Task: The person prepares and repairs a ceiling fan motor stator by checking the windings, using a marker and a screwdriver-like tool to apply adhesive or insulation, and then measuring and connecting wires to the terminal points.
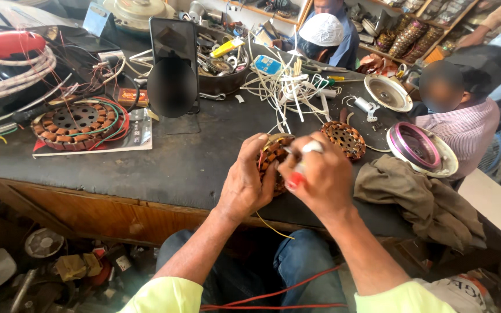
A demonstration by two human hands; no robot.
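1. The person's sitting at the near edge of the dark bench (pixel 163 168), both hands up over the edge, working on a small stator (pixel 273 155), the round wound kind with copper coils.

2. Left hand (pixel 244 182) is wrapped round the stator's left side, fingers curled tight, thumb over the top. It's carrying the whole thing, held off the bench.

3. Right hand (pixel 320 177) is closed too, pinching a thin tool (pixel 300 165) with a white shaft and a red end. Looks like a marker or a small driver, can't tell which. One end sits right at the windings.

4. How far along? My guess is somewhere mid-job. The coils on this stator look wound already, but a loose yellow wire (pixel 273 227) hangs off below it, so the leads don't look finished. Most of the stator is behind the hands, so that's a rough call.

5. A second stator (pixel 344 139) lies just right of the hands, with no hand on it.

6. A big stator (pixel 79 123) with red and green leads sits far left on a sheet.

7. A brown rag (pixel 418 194) is on the right, white wires (pixel 294 87) are tangled farther back, and a phone (pixel 173 64) is propped upright behind.

8. Two other people sit at the far right side.
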